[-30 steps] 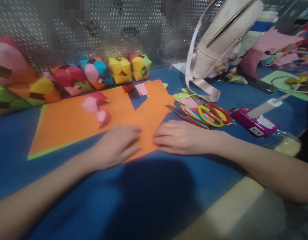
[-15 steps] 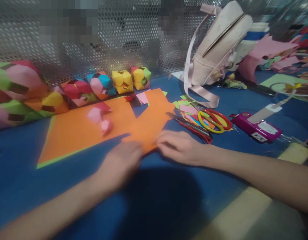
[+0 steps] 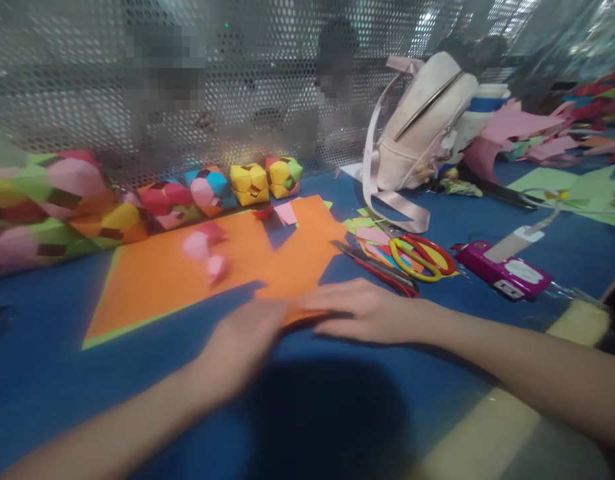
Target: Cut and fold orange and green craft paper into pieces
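Note:
An orange sheet of paper (image 3: pixel 302 257) lies in front of me, its near edge bent up or folded between my two hands. My right hand (image 3: pixel 362 312) rests on that near edge with its fingers stretched out flat and its thumb apart below them. At the left corner of the same edge is my left hand (image 3: pixel 244 340), blurred, its fingertips hidden or smeared. A larger orange sheet (image 3: pixel 152 287) with a green sheet's edge under it lies to the left, bearing small folded pink paper pieces (image 3: pixel 207 250). Scissors (image 3: pixel 417 257) with red and yellow handles lie right of the paper.
Folded paper balls (image 3: pixel 250 183) line the back along a perforated metal screen (image 3: pixel 277 80). A craft knife (image 3: pixel 377 267) and colourful paper scraps (image 3: pixel 370 230) lie near the scissors. Farther right are a purple glue gun or plug-like device (image 3: pixel 504 270) and a pale backpack (image 3: pixel 422 127).
My right hand's fingers have gone from a pinch at the paper's near edge to lying stretched over it. My left hand stays at the left corner. The camera view has shifted slightly.

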Demonstrator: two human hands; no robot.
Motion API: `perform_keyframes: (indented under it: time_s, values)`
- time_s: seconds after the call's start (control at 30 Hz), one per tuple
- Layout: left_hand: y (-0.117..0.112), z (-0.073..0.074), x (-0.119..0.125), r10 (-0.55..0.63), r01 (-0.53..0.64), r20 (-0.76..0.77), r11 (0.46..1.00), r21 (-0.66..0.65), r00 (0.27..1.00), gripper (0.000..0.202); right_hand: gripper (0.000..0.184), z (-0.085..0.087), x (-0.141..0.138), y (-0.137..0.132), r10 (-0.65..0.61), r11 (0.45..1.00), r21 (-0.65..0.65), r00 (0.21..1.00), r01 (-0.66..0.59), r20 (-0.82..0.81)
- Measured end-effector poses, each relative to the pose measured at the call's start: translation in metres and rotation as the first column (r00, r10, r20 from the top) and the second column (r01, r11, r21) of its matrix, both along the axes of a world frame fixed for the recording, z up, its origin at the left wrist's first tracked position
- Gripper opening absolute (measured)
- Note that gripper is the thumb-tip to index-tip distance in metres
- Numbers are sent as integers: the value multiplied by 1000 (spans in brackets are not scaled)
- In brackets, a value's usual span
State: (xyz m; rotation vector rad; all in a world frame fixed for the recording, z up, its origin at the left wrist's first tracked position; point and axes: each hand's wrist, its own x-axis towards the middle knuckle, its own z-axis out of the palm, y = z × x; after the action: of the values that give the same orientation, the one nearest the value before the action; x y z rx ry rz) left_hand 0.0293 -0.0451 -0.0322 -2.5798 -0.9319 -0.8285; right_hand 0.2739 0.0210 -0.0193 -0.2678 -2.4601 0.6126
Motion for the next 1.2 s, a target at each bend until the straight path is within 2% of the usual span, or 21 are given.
perform_keyframes:
  time_s: [0.1, 0.2, 0.37, 0.53, 0.6, 0.73, 0.83, 0.87, 0.93, 1.0, 1.03, 1.13, 1.2]
  values:
    - [1, -7, -3, -76, 77, 14, 997, -23, 997, 27, 30, -1, -1, 1, -5, 1000, 7, 1000, 5, 20]
    - [2, -11, -5, -74, 74, 8, 997, -28, 997, 29, 31, -1, 0, 2, -2, 999, 50, 1000, 2, -3]
    - [2, -11, -8, 23, -22, -18, 999, 41, 1000, 34, 31, 0, 4, 2, -15, 974, 224, 1000, 19, -17]
    - [1, -7, -9, 174, -168, 66, 983, -79, 983, 38, 31, -2, 8, 8, -121, 938, 319, 989, 140, -80]
    - [1, -4, -7, 196, -191, 68, 979, -66, 978, 35, 32, -2, 8, 10, -151, 929, 326, 984, 174, -96]
    - [-1, -3, -5, 144, -144, -4, 989, 18, 990, 34, 33, 0, 6, 5, -82, 931, 349, 994, 103, -74]
    - [-1, -5, -9, 76, -75, -4, 997, 23, 997, 41, 34, 0, 6, 4, -38, 922, 383, 998, 56, -54]
    - [-1, -5, -10, 79, -79, 22, 997, 3, 997, 42, 35, 0, 6, 7, -71, 919, 384, 996, 88, -58]
    - [2, -4, -12, 143, -137, 117, 989, -61, 983, 39, 35, 1, 8, 16, -216, 905, 361, 974, 225, -65]
    - [5, -1, -12, 219, -188, 224, 970, -151, 950, 35, 32, 5, 10, 29, -371, 879, 326, 928, 347, 14]
    - [7, 1, -12, 249, -200, 275, 960, -196, 929, 33, 30, 8, 10, 35, -406, 880, 316, 908, 356, 108]
    - [11, 6, -11, 333, -214, 399, 925, -315, 854, 31, 34, 20, 4, 50, -326, 932, 285, 858, 222, 398]
    - [12, 9, -11, 393, -231, 456, 900, -371, 798, 30, 42, 27, -7, 60, -239, 962, 233, 840, 139, 487]
